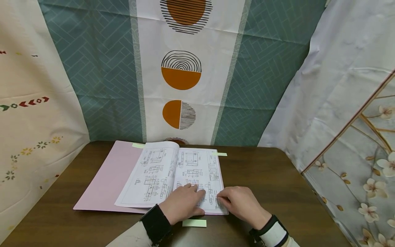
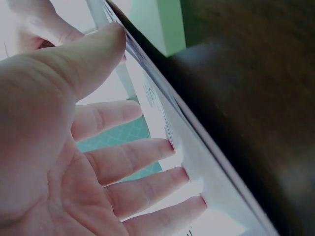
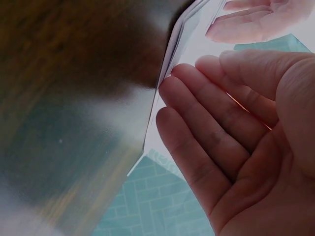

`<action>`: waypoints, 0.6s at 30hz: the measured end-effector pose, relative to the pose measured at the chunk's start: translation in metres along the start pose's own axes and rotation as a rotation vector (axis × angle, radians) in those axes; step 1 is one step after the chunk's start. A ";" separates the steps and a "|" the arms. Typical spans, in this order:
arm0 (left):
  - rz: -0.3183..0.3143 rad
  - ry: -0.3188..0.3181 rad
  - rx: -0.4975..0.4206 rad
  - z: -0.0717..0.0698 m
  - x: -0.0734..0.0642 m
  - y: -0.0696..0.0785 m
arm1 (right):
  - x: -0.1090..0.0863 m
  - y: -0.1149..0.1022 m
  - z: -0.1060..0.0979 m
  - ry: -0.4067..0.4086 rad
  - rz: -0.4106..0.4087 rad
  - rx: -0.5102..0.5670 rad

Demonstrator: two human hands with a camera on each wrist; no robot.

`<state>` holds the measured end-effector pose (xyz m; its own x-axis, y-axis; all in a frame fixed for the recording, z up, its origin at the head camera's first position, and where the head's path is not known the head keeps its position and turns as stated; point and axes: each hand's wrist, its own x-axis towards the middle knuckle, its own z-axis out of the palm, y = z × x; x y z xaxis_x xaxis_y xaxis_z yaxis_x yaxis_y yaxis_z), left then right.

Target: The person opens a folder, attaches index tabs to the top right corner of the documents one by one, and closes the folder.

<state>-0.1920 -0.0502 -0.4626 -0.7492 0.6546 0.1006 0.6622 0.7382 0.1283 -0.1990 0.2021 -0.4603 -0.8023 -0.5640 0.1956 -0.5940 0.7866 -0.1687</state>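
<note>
A booklet of technical drawings (image 1: 157, 161) lies spread on the table, its left page curving up at the fold. Under it shows a pink cover (image 1: 108, 178). My left hand (image 1: 183, 202) rests on the lower right page, fingers spread and fairly straight; in the left wrist view, the fingertips (image 2: 197, 201) touch the paper. At the right edge of that page is my right hand (image 1: 242, 204), thumb against the index finger. The right wrist view shows its other fingers (image 3: 197, 123) loosely bent beside the page edge, with no paper visible between thumb and index finger.
A pale green strip (image 1: 194, 223) lies on the brown table (image 1: 277, 185) below the booklet. Another green strip (image 1: 220, 154) sticks out at the page's top right, and a third green tab (image 1: 138, 145) is at the top left. Patterned cloths (image 1: 182, 116) hang behind and beside the table.
</note>
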 end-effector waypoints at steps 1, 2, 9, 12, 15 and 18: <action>0.003 0.003 0.000 0.000 0.000 0.000 | 0.000 0.000 0.000 -0.001 0.001 -0.001; 0.006 0.006 -0.002 0.000 0.000 0.000 | 0.000 0.000 0.000 -0.001 0.001 -0.002; 0.012 0.012 -0.001 -0.001 0.001 -0.002 | 0.000 0.000 0.001 0.011 -0.005 -0.004; 0.015 0.000 -0.002 -0.001 0.001 -0.002 | 0.000 0.000 0.001 0.009 -0.006 0.002; 0.021 -0.010 0.010 -0.002 0.001 -0.002 | 0.000 0.001 0.000 0.000 0.002 0.012; 0.024 -0.004 0.058 -0.002 -0.001 0.002 | 0.001 0.001 -0.001 0.001 0.018 0.015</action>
<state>-0.1902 -0.0493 -0.4602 -0.7328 0.6732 0.0990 0.6799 0.7301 0.0689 -0.2003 0.2029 -0.4593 -0.8126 -0.5497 0.1934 -0.5806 0.7925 -0.1868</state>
